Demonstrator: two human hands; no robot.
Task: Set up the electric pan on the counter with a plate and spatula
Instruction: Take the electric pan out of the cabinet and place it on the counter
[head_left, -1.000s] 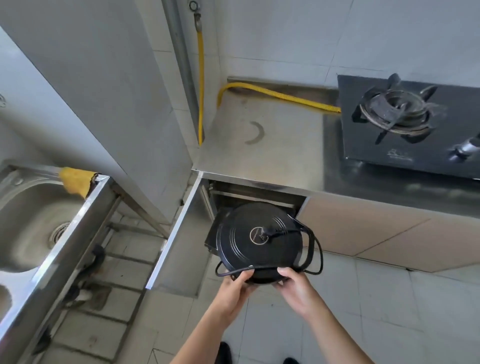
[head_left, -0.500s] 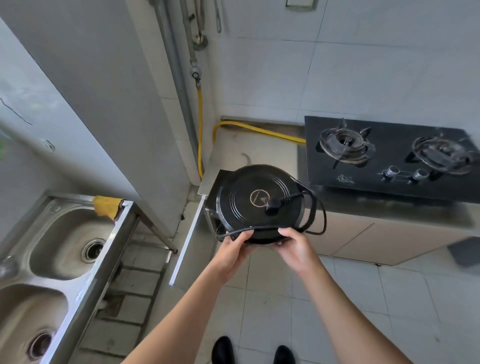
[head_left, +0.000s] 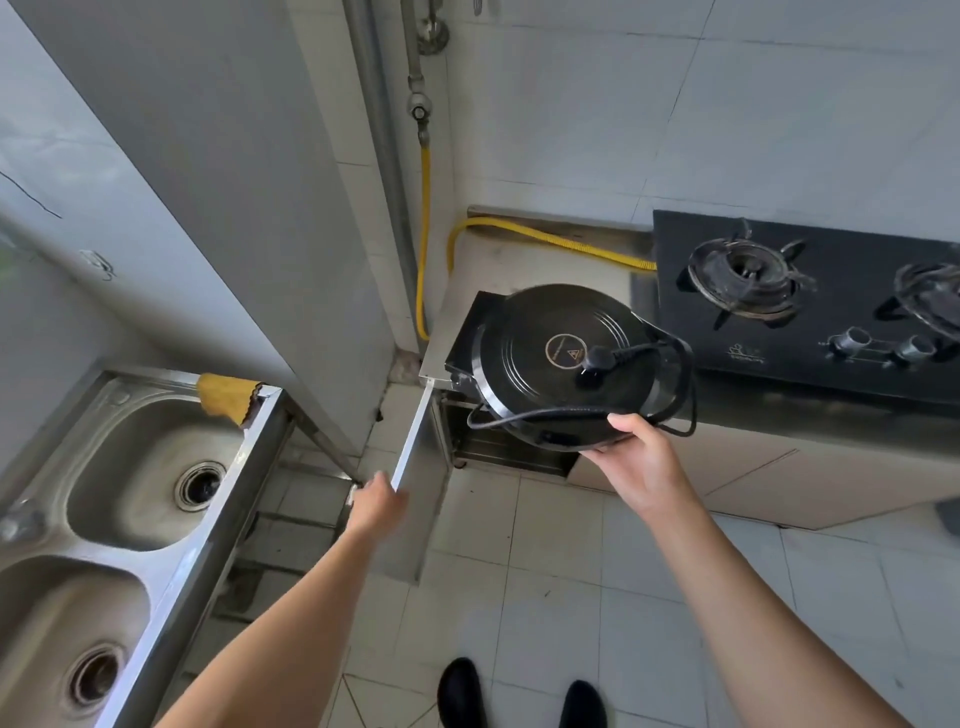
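The round black electric pan (head_left: 540, 374) has its lid shut and its black cord (head_left: 680, 374) looped around it, with the plug lying on the lid. It is tilted, its far part over the front left corner of the steel counter (head_left: 519, 260) and its near part past the counter edge. My right hand (head_left: 644, 462) grips the pan's near rim together with the cord. My left hand (head_left: 376, 501) is off the pan and holds the outer edge of the open cabinet door (head_left: 415, 441) below the counter. No plate or spatula is in view.
A black two-burner gas stove (head_left: 831, 291) fills the counter to the right of the pan. A yellow gas hose (head_left: 550, 241) runs along the counter's back. A double steel sink (head_left: 145, 457) with a yellow cloth (head_left: 226, 397) stands at the left.
The pan has risen from in front of the open cabinet up to the counter's corner. My left hand has let go of the pan and moved down-left to the cabinet door's edge.
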